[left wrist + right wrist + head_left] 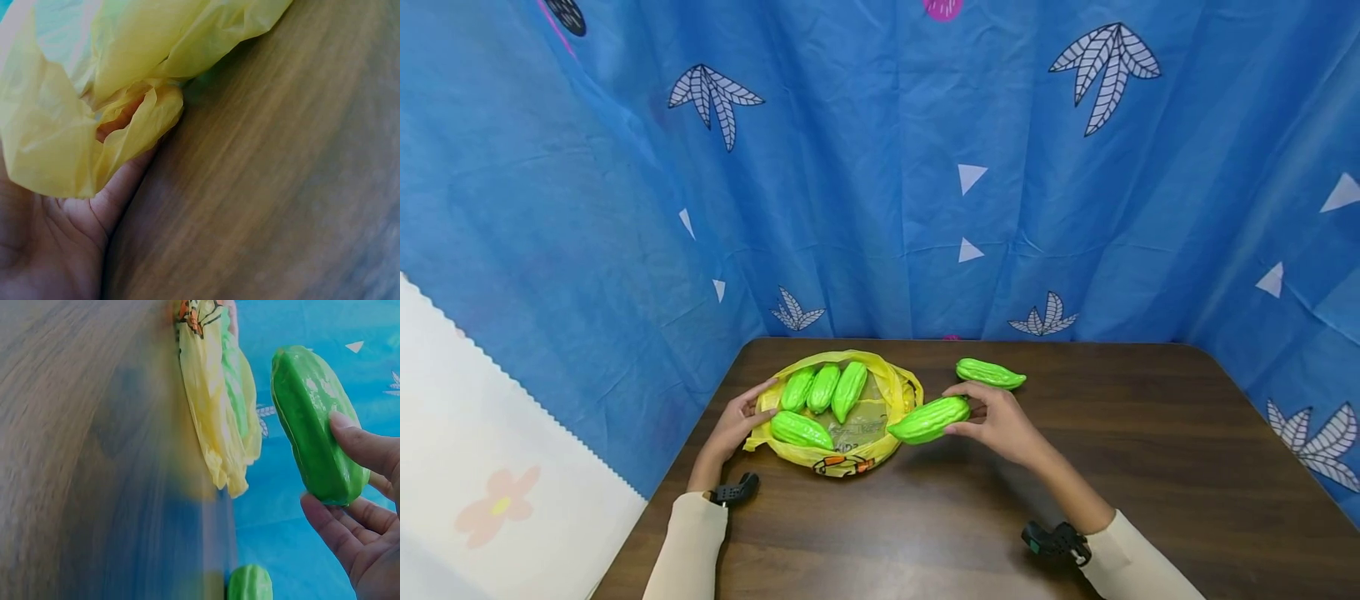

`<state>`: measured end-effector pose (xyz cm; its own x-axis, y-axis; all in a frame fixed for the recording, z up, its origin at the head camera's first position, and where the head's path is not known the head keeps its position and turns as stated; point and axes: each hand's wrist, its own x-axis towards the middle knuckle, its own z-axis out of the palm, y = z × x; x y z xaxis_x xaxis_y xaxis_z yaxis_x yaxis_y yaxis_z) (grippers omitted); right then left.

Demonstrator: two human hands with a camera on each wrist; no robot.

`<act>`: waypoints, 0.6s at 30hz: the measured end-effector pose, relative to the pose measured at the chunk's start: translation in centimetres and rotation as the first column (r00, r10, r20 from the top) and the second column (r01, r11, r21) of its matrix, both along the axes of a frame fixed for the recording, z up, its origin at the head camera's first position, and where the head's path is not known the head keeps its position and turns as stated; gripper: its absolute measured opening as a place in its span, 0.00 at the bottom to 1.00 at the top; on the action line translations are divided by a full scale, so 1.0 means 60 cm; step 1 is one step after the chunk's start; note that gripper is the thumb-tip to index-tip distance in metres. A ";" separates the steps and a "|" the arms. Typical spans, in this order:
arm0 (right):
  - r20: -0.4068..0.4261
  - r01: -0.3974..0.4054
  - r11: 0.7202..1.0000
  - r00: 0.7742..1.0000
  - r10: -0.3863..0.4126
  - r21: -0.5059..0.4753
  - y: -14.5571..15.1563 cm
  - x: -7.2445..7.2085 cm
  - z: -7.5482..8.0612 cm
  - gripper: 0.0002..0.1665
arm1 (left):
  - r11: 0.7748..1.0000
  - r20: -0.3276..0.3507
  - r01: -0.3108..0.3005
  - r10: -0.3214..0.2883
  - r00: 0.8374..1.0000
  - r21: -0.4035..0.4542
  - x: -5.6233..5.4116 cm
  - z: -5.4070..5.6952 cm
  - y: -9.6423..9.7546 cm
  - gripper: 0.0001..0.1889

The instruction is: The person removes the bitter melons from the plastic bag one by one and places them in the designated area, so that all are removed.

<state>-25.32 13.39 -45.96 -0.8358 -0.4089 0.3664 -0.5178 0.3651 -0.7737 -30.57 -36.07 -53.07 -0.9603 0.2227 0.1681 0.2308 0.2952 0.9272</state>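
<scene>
My right hand [1000, 417] holds a glossy, ridged green bitter gourd [930, 419] between thumb and fingers, at the right rim of a yellow plastic bag [790, 454]. The right wrist view shows the thumb across the side of this gourd [312, 425] and the fingers under its end. My left hand [741, 421] grips the left edge of the bag, thumb and fingers on either side of the rim. Yellow film [131, 137] covers its fingertips in the left wrist view. Inside the spread mouth lie several more gourds [824, 388].
One more bitter gourd [990, 373] lies on the dark wooden table [865, 542] behind my right hand. A blue patterned curtain [865, 192] hangs at the table's back and sides, with a white cloth part [475, 433] at the left.
</scene>
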 end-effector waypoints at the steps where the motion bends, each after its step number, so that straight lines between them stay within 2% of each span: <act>1: -0.001 0.006 1.000 1.000 -0.006 -0.004 0.002 0.000 -0.001 0.28 | 1.000 0.001 -0.005 0.005 1.000 0.000 -0.003 -0.006 -0.003 0.33; 7: -0.014 0.053 0.999 0.999 -0.053 -0.012 0.022 0.004 -0.005 0.28 | 1.000 -0.021 0.008 -0.007 1.000 0.019 0.000 -0.009 -0.002 0.33; 11: -0.007 0.079 0.997 0.997 -0.079 -0.002 0.035 0.005 -0.010 0.27 | 1.000 -0.039 0.001 -0.001 0.999 -0.001 0.003 -0.011 -0.002 0.33; 18: 0.005 0.116 0.993 0.993 -0.116 -0.005 0.053 0.002 -0.016 0.27 | 0.999 -0.010 -0.025 0.025 1.000 -0.033 0.000 -0.010 -0.005 0.33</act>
